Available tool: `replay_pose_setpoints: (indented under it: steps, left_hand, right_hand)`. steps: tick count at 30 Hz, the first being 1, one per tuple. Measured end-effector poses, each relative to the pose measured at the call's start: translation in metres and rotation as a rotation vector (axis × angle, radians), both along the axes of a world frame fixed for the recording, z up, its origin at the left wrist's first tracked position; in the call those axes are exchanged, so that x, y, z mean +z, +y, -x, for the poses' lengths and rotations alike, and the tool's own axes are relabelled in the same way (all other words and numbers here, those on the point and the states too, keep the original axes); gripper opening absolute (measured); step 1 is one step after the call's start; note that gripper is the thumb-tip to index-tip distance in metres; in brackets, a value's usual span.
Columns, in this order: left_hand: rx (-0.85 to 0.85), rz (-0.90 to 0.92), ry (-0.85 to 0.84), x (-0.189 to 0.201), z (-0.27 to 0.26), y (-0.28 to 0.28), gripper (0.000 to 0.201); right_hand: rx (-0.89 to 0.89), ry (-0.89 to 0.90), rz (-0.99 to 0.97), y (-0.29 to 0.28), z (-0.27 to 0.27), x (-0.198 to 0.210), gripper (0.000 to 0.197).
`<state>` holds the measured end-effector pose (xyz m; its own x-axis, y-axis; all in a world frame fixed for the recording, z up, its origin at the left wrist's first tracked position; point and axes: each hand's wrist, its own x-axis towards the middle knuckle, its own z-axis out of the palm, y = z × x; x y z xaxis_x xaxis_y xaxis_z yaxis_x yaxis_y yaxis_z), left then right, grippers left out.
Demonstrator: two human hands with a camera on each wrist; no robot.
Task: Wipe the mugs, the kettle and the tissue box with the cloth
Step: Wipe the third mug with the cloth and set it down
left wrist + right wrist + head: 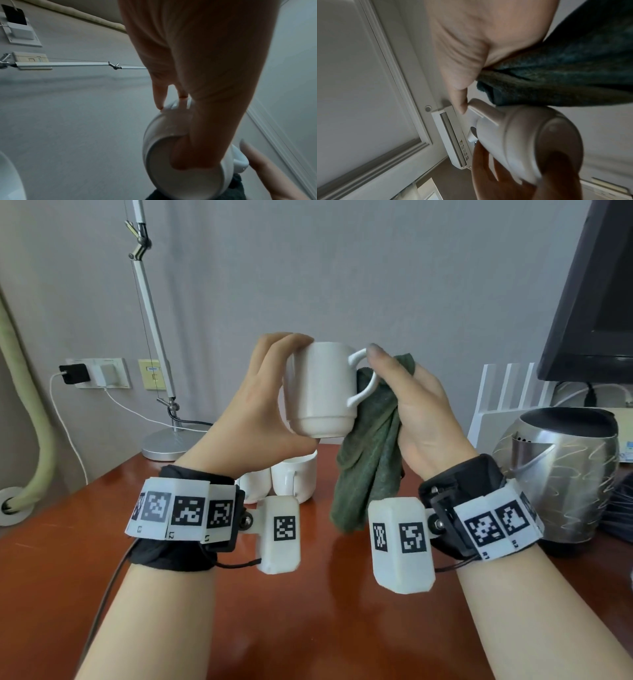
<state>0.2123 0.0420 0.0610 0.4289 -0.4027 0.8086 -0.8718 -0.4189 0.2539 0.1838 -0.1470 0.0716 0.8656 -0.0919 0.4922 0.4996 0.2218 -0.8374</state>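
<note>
Right now your left hand holds a white mug up in the air above the table, fingers curled over its top and the thumb under its base, so the grip is closed around the mug's body. Beside the mug's handle, your right hand clutches the green cloth, which is bunched against the handle side and hangs down below the mug. The right thumb tip touches the handle's upper curve.

Judging by its glazed look, the mug is stiff, smooth and probably slippery, and it would break if dropped. Keep the top-and-base hold, since it leaves the wall and handle free for wiping. The cloth is soft and limp; gather more of it into your palm so the loose tail does not drag.

Below the raised mug, two more white mugs stand on the table. To the right of the raised mug sits the steel kettle. The tissue box is not clearly in view.
</note>
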Motion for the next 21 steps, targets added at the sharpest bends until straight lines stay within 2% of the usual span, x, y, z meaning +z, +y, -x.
replay_pose_setpoints:
  steps: [2, 5, 6, 11, 15, 17, 21]
  left_hand:
    - [-0.010, -0.011, -0.002, -0.002, -0.003, -0.001, 0.090]
    - [-0.009, -0.038, -0.023, -0.006, -0.008, -0.004, 0.091]
    - [-0.003, -0.049, -0.037, -0.008, -0.010, -0.006, 0.091]
    - [0.034, -0.066, -0.070, -0.014, -0.014, -0.014, 0.090]
    - [0.075, -0.084, -0.086, -0.015, -0.013, -0.022, 0.091]
    - [0.084, -0.095, 0.003, -0.017, -0.011, -0.028, 0.097]
    - [0.158, -0.187, 0.308, -0.024, -0.008, -0.042, 0.107]
  right_hand:
    - [0.048, -0.014, -0.072, -0.001, 0.002, 0.001, 0.033]
    - [0.072, 0.021, -0.097, -0.001, 0.003, 0.003, 0.010]
    - [0.075, 0.044, -0.095, -0.001, 0.003, 0.002, 0.009]
    - [-0.016, 0.061, -0.081, -0.003, 0.002, 0.002, 0.021]
    - [-0.081, 0.075, -0.150, -0.005, 0.005, 0.005, 0.020]
    - [-0.142, 0.100, -0.177, -0.006, 0.008, 0.006, 0.020]
    - [-0.295, 0.231, -0.240, -0.004, 0.015, -0.005, 0.018]
